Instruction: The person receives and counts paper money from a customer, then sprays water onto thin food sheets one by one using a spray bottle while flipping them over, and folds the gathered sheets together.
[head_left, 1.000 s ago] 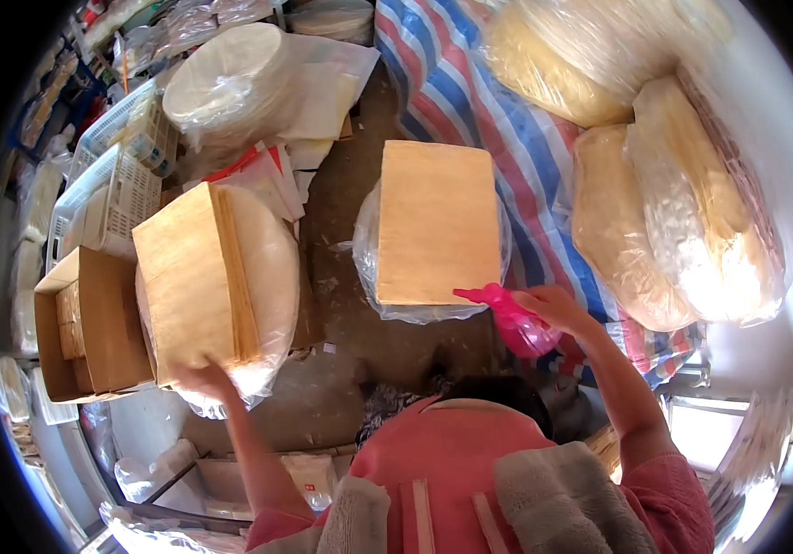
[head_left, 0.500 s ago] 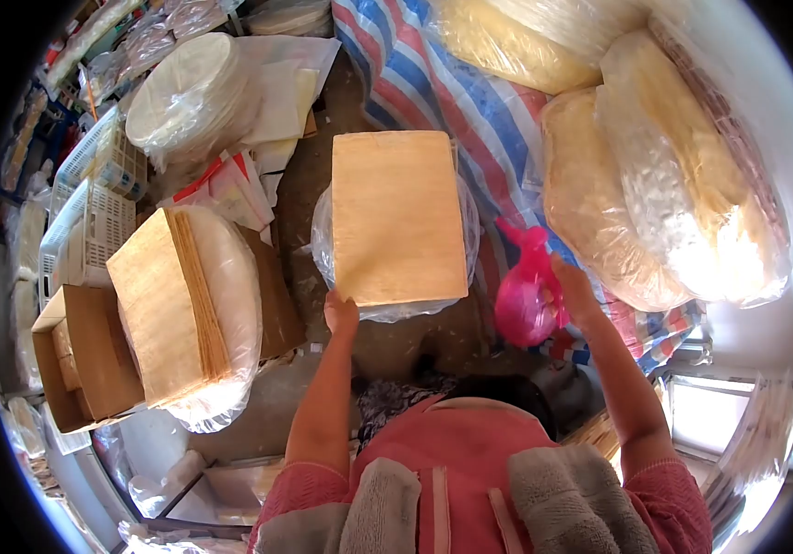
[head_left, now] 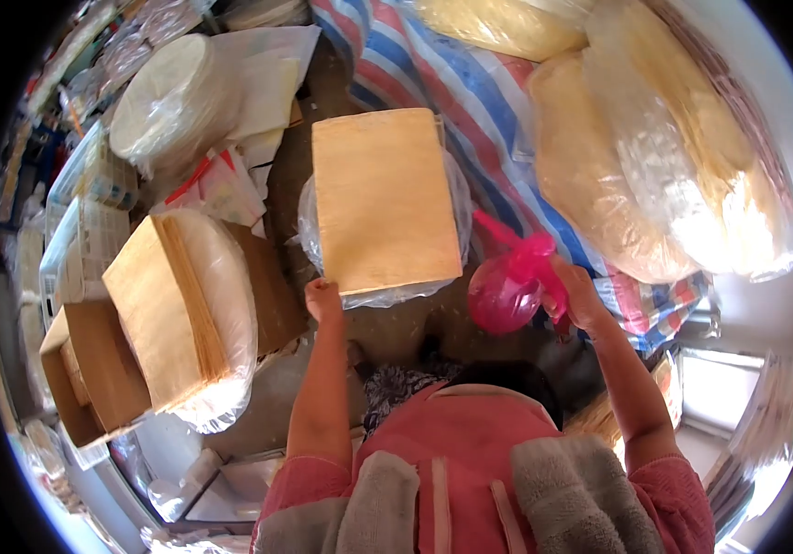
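A tan rectangular sheet point(head_left: 385, 198) lies flat on a round support wrapped in clear plastic point(head_left: 464, 198), straight ahead of me. My left hand point(head_left: 324, 302) is closed at the sheet's near left corner, fingers curled against its edge. To the right of the sheet, my right hand point(head_left: 577, 294) grips a translucent pink spray bottle point(head_left: 504, 294) with a rounded body. The bottle is tilted, its nozzle end toward the upper left. The fingers round its handle are partly hidden.
Left, a stack of similar tan sheets point(head_left: 161, 309) leans over a plastic-wrapped round base beside an open cardboard box point(head_left: 106, 369). White plastic baskets point(head_left: 92, 245) stand behind. A striped tarp point(head_left: 498, 120) and large plastic-wrapped bundles point(head_left: 613, 175) fill the right side.
The spray bottle has swung left and tipped further toward the sheet. My left hand stays at the near left corner. The whole view has shifted slightly.
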### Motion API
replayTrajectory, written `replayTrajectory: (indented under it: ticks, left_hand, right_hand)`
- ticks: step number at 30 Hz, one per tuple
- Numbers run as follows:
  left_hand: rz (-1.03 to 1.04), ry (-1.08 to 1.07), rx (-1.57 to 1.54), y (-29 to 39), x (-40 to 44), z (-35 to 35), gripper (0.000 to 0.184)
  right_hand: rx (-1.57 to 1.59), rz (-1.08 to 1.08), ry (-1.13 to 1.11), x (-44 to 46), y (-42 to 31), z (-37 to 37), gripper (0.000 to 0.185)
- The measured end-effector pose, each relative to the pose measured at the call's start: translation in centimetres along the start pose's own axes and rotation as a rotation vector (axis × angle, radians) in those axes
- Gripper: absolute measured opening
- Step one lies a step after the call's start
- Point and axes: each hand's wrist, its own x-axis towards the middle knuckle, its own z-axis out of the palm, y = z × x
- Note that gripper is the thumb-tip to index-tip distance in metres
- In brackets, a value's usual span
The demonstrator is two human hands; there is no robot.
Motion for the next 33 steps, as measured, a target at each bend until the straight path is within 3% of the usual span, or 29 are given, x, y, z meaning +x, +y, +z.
replayTrajectory:
  ticks: [1,2,3,4,6,9,10,12,14,16,20,22,24,26,29,33]
  left_hand:
    - [0.164,0.095,0.159,2.6,-1.2,-1.6,0.03]
    - [0.192,-0.048,0.23,4.3,-1.5,-3.0,0.03]
    - [0.326,-0.018,0.054,0.4,0.2,-1.2,0.029]
    - [0.164,-0.259,-0.01,3.2,-0.6,-2.4,0.028]
    - [-0.149,-0.451,-0.347,0.5,1.9,-0.8,0.03]
    - [-0.322,-0.55,-0.377,3.6,1.0,-2.0,0.043]
    - [-0.432,-0.487,-0.258,6.3,-0.1,-2.8,0.044]
    - [-0.407,-0.513,-0.171,5.1,1.0,-2.6,0.04]
    - [-0.191,-0.534,-0.175,1.8,3.1,-1.7,0.037]
    - [-0.058,-0.505,-0.081,0.9,3.5,-0.8,0.034]
    - [0.067,-0.336,0.269,-0.2,4.2,-0.4,0.034]
    - [0.059,-0.331,0.366,-1.1,4.9,-0.2,0.036]
    - [0.024,-0.338,0.414,0.8,3.7,-0.7,0.038]
    - [0.069,-0.336,0.401,-1.2,4.5,-0.4,0.04]
    - [0.089,-0.346,0.515,2.8,2.6,-1.7,0.042]
    - [0.106,-0.29,0.629,6.9,1.5,-2.5,0.045]
  right_hand:
    - [0.093,-0.005,0.008,-1.1,0.1,-0.7,0.043]
    - [0.185,-0.015,0.032,-2.5,0.3,-1.6,0.044]
    - [0.217,-0.047,0.081,-3.6,1.6,-2.9,0.047]
    - [0.297,-0.014,0.171,-5.1,2.2,-3.8,0.048]
    - [0.282,0.016,0.309,-8.1,3.9,-6.2,0.049]
    - [0.399,0.029,0.644,-12.7,6.0,-10.0,0.05]
    - [0.457,0.038,0.744,-14.3,6.8,-11.7,0.05]
    - [0.41,-0.009,0.983,-17.2,6.5,-14.7,0.049]
    - [0.632,-0.063,1.134,-19.1,7.3,-19.4,0.05]
    - [0.61,-0.204,1.252,-19.6,6.2,-22.0,0.05]
    - [0.711,-0.42,1.246,-18.0,5.0,-28.4,0.047]
    - [0.763,-0.562,1.006,-17.0,5.5,-31.0,0.042]
    - [0.888,-0.609,1.13,-16.5,3.9,-31.2,0.037]
    - [0.769,-0.655,1.228,-16.5,3.2,-31.2,0.039]
    - [0.64,-0.693,1.336,-14.8,3.4,-32.1,0.042]
    - [0.587,-0.713,1.27,-11.8,2.6,-28.0,0.046]
